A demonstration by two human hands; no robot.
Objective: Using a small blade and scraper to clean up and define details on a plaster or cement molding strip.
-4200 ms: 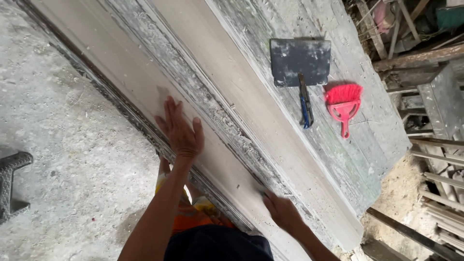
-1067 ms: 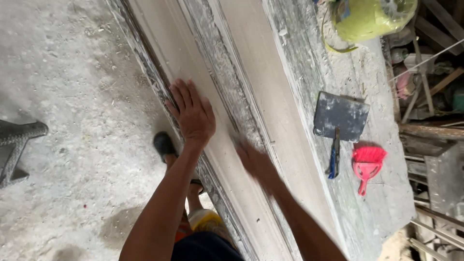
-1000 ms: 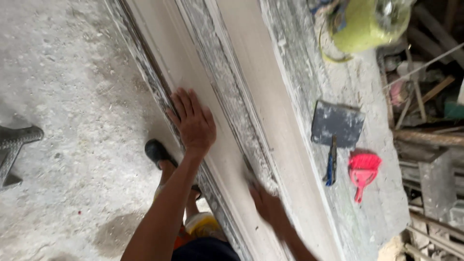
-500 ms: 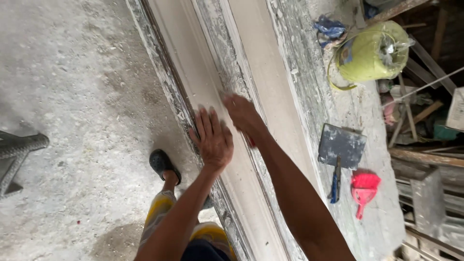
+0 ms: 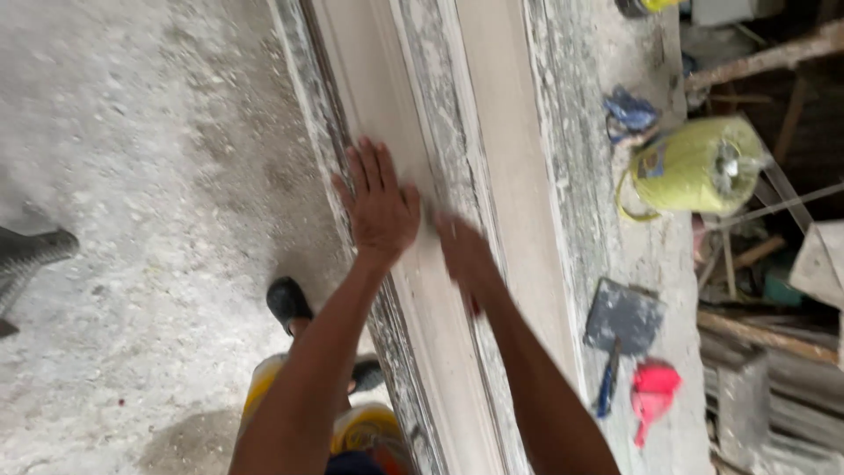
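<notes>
Moulding point(image 5: 413, 264), a long pale profiled length lying along the tabletop point(image 5: 615, 237), looks stiff, heavy and probably brittle (best borne along its edges). Left hand point(image 5: 380, 207) rests open and flat on it; right hand point(image 5: 466, 259), blurred, appears open against it.

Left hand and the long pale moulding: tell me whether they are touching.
Touching. The head view shows the left hand pressed flat, fingers spread, on the long pale moulding, with no gap under the palm.

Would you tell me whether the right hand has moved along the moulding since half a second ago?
Yes. The right hand, motion-blurred, has slid back toward the person along the long plaster moulding; it now lies level with the left hand.
</notes>
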